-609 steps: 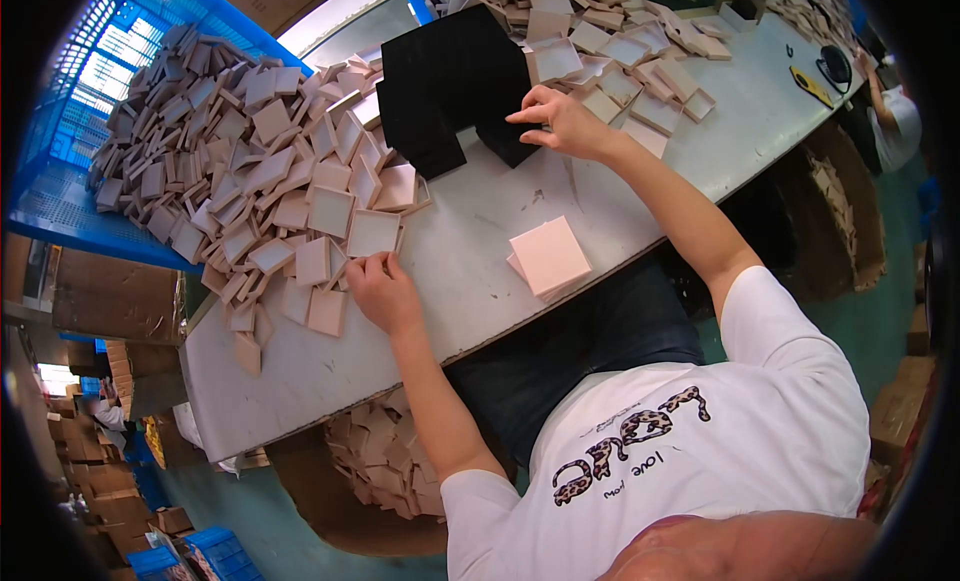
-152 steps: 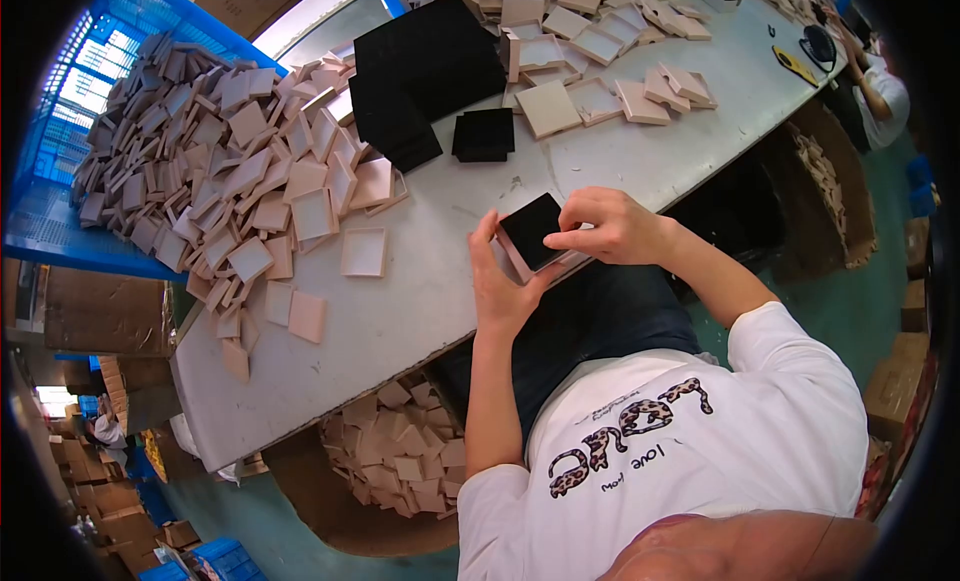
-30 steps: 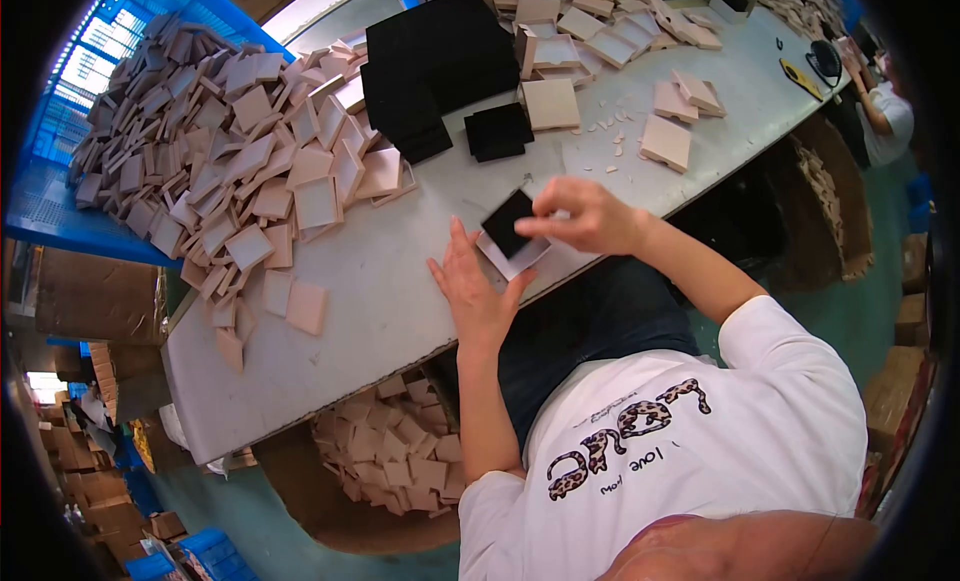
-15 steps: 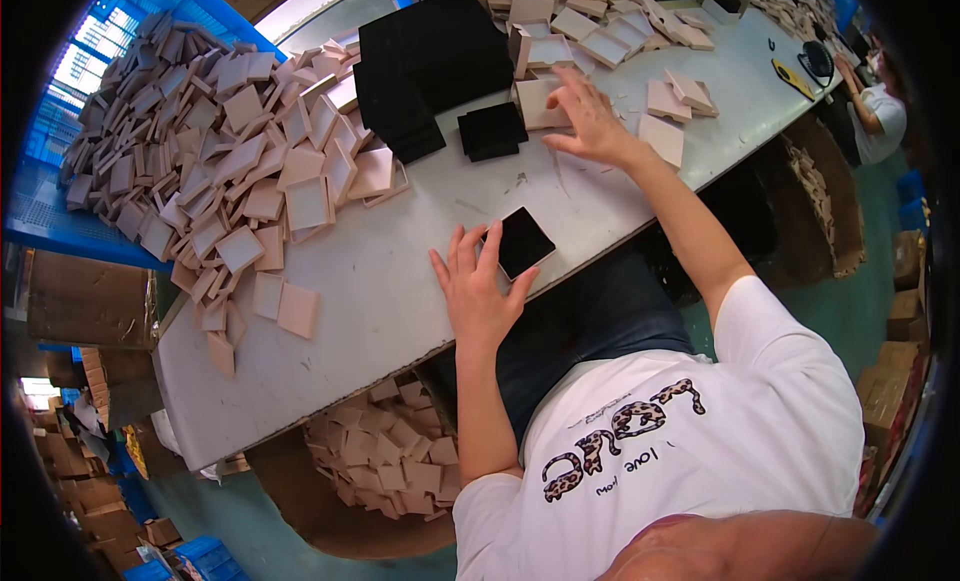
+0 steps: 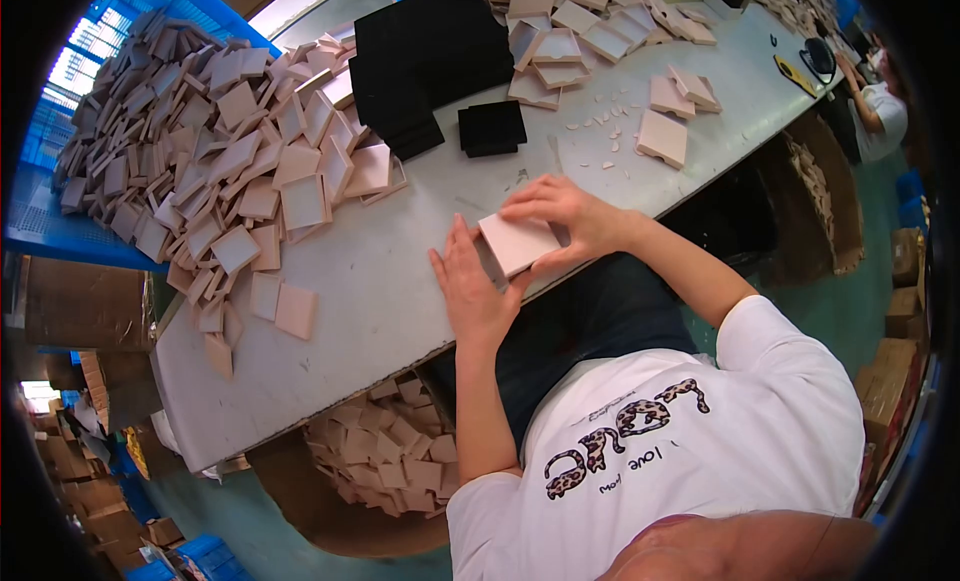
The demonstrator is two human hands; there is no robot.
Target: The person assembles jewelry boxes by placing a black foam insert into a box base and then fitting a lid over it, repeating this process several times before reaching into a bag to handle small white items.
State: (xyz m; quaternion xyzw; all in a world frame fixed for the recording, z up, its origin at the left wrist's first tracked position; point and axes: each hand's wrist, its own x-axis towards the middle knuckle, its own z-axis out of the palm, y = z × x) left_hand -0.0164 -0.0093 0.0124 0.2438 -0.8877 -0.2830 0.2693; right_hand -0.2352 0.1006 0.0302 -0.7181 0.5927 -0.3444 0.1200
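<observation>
A square pink box lid (image 5: 516, 243) lies at the near edge of the grey table (image 5: 390, 281), covering the box beneath it. My right hand (image 5: 565, 215) grips the lid from the far and right sides, fingers curled over its edges. My left hand (image 5: 470, 289) lies flat with fingers spread against the box's left side. A small stack of black foam pads (image 5: 491, 128) sits further out, next to a larger black stack (image 5: 425, 61).
A big heap of pink lids and trays (image 5: 210, 151) covers the table's left. More pink boxes (image 5: 590, 31) lie at the far end, and a few finished ones (image 5: 664, 138) to the right. Another person (image 5: 880, 106) works at the far right. A carton of pink pieces (image 5: 380, 461) sits under the table.
My right hand went out to the pink pieces at the far side, came back with a pink lid and set it over the box with the black pad. My left hand stayed by the box.
</observation>
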